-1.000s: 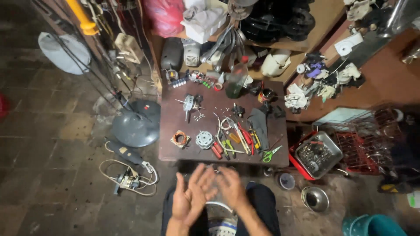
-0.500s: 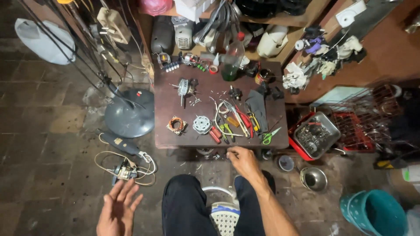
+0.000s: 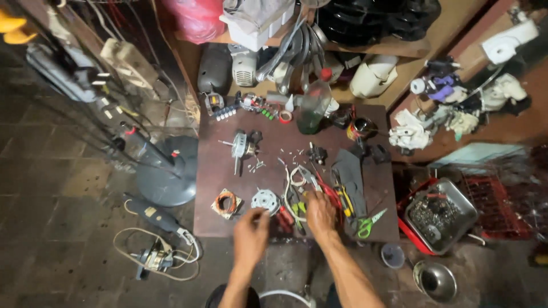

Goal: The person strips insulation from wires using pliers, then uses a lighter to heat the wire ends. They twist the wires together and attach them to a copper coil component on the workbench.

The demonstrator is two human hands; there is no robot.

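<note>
We reach our left hand (image 3: 251, 235), fingers loosely curled, toward the round metal motor cover (image 3: 266, 201) at lower centre; our right hand (image 3: 321, 215) rests, grip unclear, on the red-handled pliers (image 3: 288, 215).

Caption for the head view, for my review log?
Both hands, left hand and right hand, reach among hand tools on a cluttered low workbench.

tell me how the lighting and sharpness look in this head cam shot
Head view: dim overall, the light falling mainly on the low brown table; the tiled floor at left and the corners sink into shadow. Wide-angle bending at the edges. The left hand looks slightly motion-blurred, the right hand a bit sharper; small parts near them stay hard to resolve.
</note>
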